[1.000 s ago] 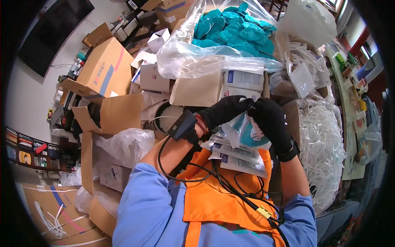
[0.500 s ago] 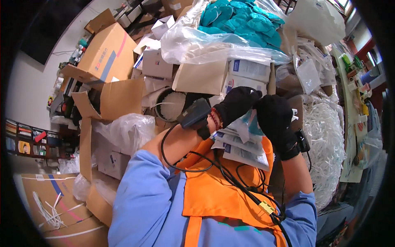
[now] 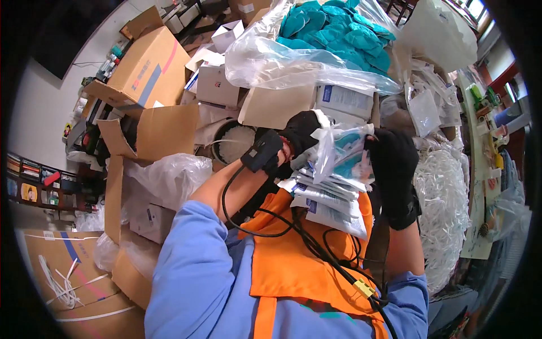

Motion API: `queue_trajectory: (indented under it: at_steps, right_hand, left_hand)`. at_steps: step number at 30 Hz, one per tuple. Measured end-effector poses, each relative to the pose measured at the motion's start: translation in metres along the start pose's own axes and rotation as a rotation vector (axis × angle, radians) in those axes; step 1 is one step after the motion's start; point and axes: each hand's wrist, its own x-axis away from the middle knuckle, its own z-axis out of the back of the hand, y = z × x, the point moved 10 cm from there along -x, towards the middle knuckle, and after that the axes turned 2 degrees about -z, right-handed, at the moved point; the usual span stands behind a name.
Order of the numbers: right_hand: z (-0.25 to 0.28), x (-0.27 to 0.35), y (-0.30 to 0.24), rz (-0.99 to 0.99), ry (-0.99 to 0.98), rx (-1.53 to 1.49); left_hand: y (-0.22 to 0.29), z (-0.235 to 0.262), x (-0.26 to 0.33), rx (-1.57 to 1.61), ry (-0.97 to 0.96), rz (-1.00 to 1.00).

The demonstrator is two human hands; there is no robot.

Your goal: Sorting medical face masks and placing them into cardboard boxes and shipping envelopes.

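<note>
Around me the room is crowded. Open cardboard boxes (image 3: 148, 73) pile up on my left against a pale wall (image 3: 42, 107). Ahead lies a clear plastic bag of teal gloves (image 3: 333, 34). A long cluttered table (image 3: 480, 169) runs along my right under daylight.

A sealed packet (image 3: 344, 152) sits between both hands, above a stack of packets (image 3: 330, 200); cardboard boxes (image 3: 149, 70) lie left.
</note>
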Motion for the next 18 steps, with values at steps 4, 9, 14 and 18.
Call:
queue_trajectory:
  at_steps: [4, 9, 14, 18]
  right_hand:
    - [-0.008, 0.009, 0.012, 0.004, -0.060, 0.051]
    - [-0.021, 0.021, 0.032, -0.040, -0.037, -0.023]
    - [-0.031, 0.022, 0.046, -0.090, -0.081, -0.094]
    - [-0.031, 0.031, 0.055, -0.141, -0.013, -0.241]
  left_hand:
    - [-0.009, 0.020, 0.009, 0.719, 0.170, 0.137]
    - [0.036, 0.088, 0.010, 1.053, 0.280, 0.120]
    - [0.065, 0.089, 0.013, 0.721, 0.188, 0.081]
    - [0.074, 0.089, 0.013, 0.613, 0.260, 0.051]
